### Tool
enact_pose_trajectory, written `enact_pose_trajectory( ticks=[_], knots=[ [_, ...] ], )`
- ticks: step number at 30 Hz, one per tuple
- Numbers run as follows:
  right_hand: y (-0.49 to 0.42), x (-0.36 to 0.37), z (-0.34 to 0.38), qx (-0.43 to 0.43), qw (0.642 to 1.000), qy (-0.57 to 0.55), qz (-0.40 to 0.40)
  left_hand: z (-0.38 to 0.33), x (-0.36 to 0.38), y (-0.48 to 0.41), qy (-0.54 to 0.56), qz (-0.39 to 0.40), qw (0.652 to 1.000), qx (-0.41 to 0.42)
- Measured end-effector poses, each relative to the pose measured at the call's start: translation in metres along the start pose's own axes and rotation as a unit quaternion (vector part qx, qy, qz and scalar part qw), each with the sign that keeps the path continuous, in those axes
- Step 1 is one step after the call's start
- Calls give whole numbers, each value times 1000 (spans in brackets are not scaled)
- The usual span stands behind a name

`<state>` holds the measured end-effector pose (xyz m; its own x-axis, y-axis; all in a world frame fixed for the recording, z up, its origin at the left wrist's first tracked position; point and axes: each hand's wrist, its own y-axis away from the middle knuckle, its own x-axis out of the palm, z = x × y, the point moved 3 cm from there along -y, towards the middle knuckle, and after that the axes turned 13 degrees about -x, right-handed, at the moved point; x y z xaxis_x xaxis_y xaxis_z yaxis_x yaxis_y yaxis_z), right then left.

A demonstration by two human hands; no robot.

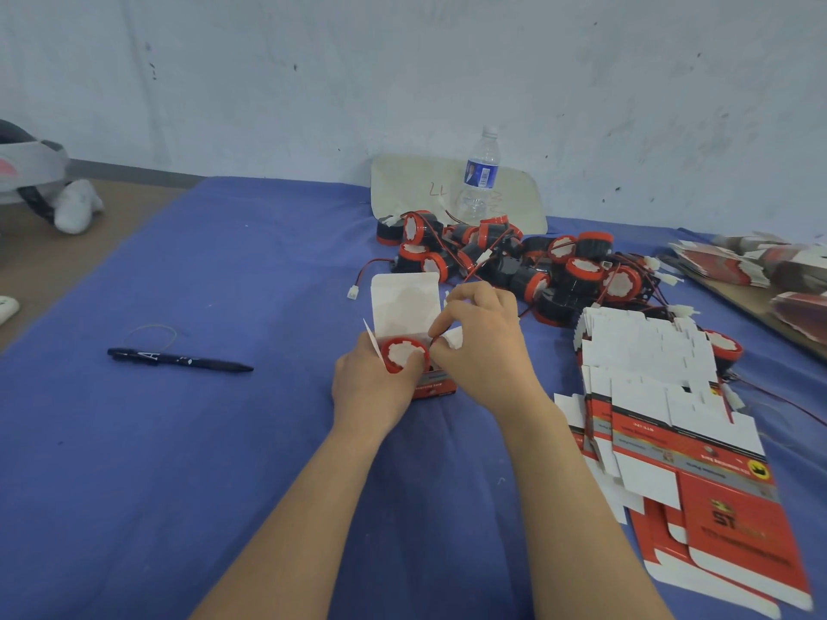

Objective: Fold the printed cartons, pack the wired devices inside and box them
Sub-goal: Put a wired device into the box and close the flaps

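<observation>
While the left hand (371, 387) grips the upright carton (405, 306), open end up, the device (405, 354) sits inside face-up; the right hand (483, 346) pinches a side flap (453, 340).

The left hand (371, 387) grips an open carton (405, 302) with a red-rimmed device (405, 354) in its mouth, and the right hand (483, 337) pinches a side flap. On the blue counter (268, 261), a device pile (528, 266) lies behind, flat cartons (671, 396) to the right and a pen (179, 359) to the left.

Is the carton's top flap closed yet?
No, the carton is open, its flap upright behind the device.
</observation>
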<state>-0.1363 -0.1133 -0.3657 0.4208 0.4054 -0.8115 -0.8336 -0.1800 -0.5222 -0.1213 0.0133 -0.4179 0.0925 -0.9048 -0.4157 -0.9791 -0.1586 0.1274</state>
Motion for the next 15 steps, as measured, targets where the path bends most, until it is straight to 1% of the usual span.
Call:
enact_pose_trajectory(
  ticks=[5, 10, 15],
  knots=[
    [0, -1, -3, 19, 1000, 2, 18, 1, 1, -1, 5, 4, 1000, -9],
    [-4, -4, -6, 18, 1000, -10, 9, 1, 1, -1, 1, 0, 1000, -11],
    [-6, 0, -8, 85, 992, -86, -28, 1, 1, -1, -4, -3, 1000, -10]
  ],
)
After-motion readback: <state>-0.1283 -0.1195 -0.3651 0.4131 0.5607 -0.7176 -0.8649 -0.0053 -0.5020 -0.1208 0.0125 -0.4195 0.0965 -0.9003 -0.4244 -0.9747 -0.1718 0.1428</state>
